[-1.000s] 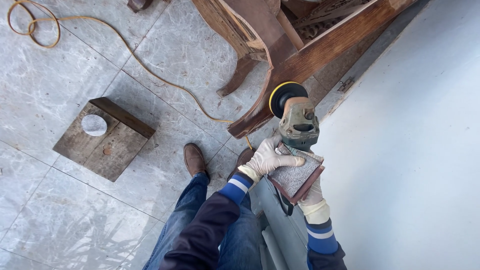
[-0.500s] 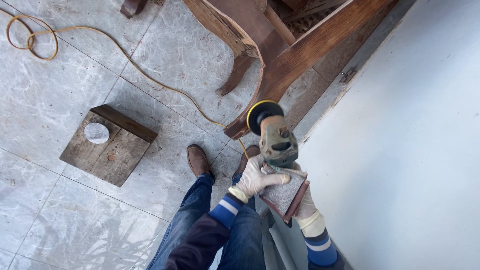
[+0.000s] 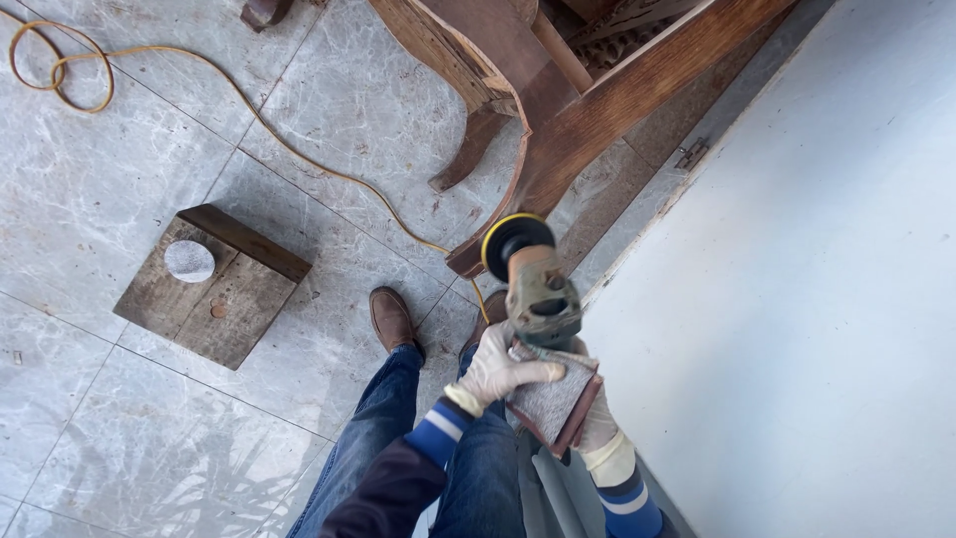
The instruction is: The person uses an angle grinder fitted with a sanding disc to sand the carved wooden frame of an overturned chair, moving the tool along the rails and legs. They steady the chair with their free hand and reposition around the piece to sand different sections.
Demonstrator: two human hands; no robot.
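Both gloved hands met at one spot in front of our knees, so we started there. Our left hand [image 3: 498,367] lay curled over the top of a small grey sanding block [image 3: 551,403] with a reddish-brown edge, fingers wrapped across its upper face. Our right hand [image 3: 596,423] sat underneath and behind that block, mostly hidden by it, and seemed closed around the rear of the power sander [image 3: 538,289]; how tightly it gripped we could not tell.

Going from the largest thing down: the dark wooden furniture frame [image 3: 597,110] stood ahead of us on the marble floor [image 3: 119,159], with a curved leg [image 3: 473,149] reaching toward the tiles. The sander's long axis ran from our hands straight away toward that frame, its yellow-rimmed pad [image 3: 516,239] right at the lower end of the slanted rail [image 3: 498,229]. Both hands were equally close to the tool, the left slightly farther forward. Well apart to the left lay a wooden board [image 3: 224,299] bearing a pale disc [image 3: 189,261].
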